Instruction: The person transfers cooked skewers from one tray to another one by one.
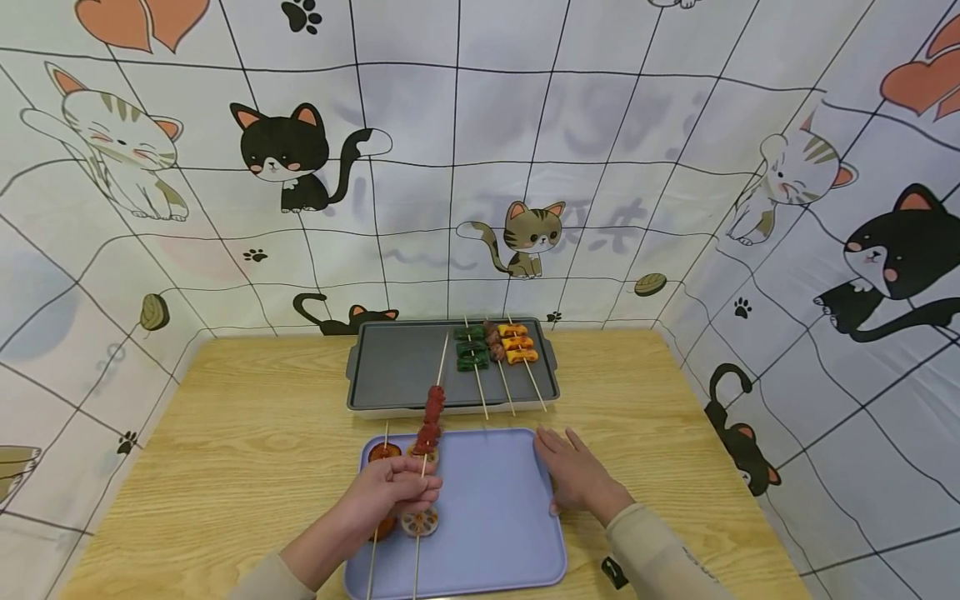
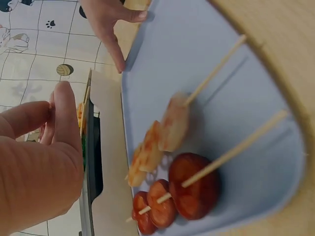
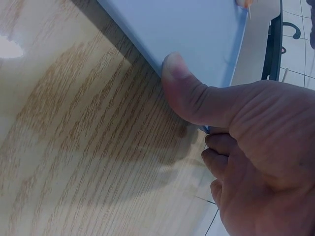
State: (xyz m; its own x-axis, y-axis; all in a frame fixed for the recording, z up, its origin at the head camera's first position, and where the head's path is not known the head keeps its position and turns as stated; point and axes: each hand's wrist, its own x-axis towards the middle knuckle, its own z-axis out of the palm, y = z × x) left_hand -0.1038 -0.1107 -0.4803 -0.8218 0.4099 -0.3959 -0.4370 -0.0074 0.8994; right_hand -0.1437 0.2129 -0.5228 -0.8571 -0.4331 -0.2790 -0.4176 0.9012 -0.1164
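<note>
My left hand (image 1: 401, 487) pinches the bare lower stick of a skewer of red meat chunks (image 1: 431, 417), holding it tilted above the left part of a lavender tray (image 1: 495, 517). Beneath that hand, two skewers lie on the tray: one of lotus root slices (image 1: 420, 522), one of glossy reddish-brown round pieces (image 2: 194, 187). At the tray's far right corner rests my right hand (image 1: 577, 475), fingers fairly straight and spread from the thumb. Its thumb (image 3: 179, 83) touches the tray's right rim in the right wrist view. The red meat is hidden from the left wrist view.
Behind the tray stands a dark grey grill plate (image 1: 397, 367). On its right side lie skewers of green pieces (image 1: 471, 348), brown meat (image 1: 495, 342) and yellow-orange pieces (image 1: 517, 343). A small black object (image 1: 614, 572) sits by the right sleeve. Cat-printed cloth (image 1: 420, 192) surrounds the wooden table (image 1: 255, 450).
</note>
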